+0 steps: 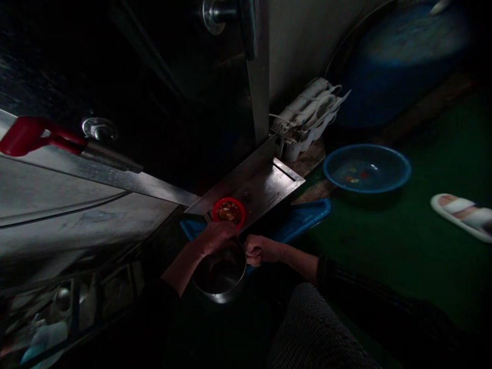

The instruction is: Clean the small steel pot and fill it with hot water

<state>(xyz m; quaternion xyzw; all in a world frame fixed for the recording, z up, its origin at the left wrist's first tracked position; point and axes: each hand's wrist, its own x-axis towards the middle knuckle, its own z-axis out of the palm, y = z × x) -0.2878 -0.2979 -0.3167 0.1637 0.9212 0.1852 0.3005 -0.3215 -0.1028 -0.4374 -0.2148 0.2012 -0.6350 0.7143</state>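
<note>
A metal pot [225, 296] with a shiny rim is low in front of me, its inside dark. My right hand [259, 249] is closed at the pot's right edge, gripping it. Over the pot's far side reaches my left hand [219, 237], its fingers bent and partly hidden in shadow; what they hold I cannot make out. Just beyond the left hand, a red bowl-like strainer [242, 215] with brownish food scraps sits on a narrow metal tray [265, 184], beside a small round drain.
Under the metal tray lies a blue plastic tray [313, 210]. A blue basin [367, 189] stands on the green floor to the right, near a white slipper [461, 212]. White filter cylinders [307, 107] lean by the wall. A red-handled tool [42, 136] hangs at left.
</note>
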